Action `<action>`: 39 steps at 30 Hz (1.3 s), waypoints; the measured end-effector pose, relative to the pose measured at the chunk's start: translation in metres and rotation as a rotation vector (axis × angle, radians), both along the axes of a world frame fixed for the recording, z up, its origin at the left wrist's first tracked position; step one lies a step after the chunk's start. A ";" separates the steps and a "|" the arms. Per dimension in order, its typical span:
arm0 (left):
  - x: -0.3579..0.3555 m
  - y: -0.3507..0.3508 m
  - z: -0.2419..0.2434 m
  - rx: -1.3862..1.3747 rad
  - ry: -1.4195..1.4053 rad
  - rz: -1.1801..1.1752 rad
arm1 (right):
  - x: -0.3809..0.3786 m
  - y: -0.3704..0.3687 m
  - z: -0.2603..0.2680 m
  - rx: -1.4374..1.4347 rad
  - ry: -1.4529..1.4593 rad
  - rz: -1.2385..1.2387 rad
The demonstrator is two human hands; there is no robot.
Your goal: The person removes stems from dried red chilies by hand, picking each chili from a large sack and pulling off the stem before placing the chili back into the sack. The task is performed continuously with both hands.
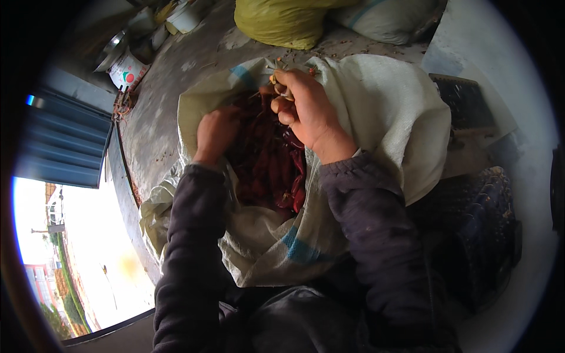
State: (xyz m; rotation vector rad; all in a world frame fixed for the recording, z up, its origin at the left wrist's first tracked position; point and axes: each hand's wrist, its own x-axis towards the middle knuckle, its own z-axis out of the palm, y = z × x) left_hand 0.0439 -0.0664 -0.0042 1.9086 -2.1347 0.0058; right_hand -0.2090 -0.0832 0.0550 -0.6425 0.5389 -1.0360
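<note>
A white woven sack (384, 110) with blue stripes stands open in front of me, its rim folded outward. Dark red dried chili peppers (269, 172) lie inside it. My left hand (218, 132) reaches over the left part of the opening, at the peppers; its fingertips are in shadow, and I cannot tell whether they grip anything. My right hand (304, 106) is raised over the far right part of the opening, its fingers curled around a small bunch of pale pepper stems (278, 73) with orange-red bits at their ends.
A full yellow sack (280, 22) and a full white sack (388, 20) stand beyond on the concrete floor (154, 114). Buckets and a metal basin (112, 50) are at the upper left, near a blue corrugated metal door (66, 132). A pale wall (476, 53) runs along the right.
</note>
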 end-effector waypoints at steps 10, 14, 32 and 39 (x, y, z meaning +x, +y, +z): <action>0.000 -0.019 -0.004 -0.028 0.161 0.083 | 0.000 -0.007 -0.008 -0.014 0.015 0.034; -0.009 0.014 0.044 0.044 1.051 0.142 | 0.005 -0.001 -0.010 -0.071 0.158 0.109; -0.057 0.070 0.053 0.241 1.856 -0.034 | 0.033 0.022 -0.025 -0.706 0.609 -0.108; -0.065 0.076 0.069 -0.209 0.655 0.105 | 0.027 0.016 -0.026 -1.155 1.005 -0.437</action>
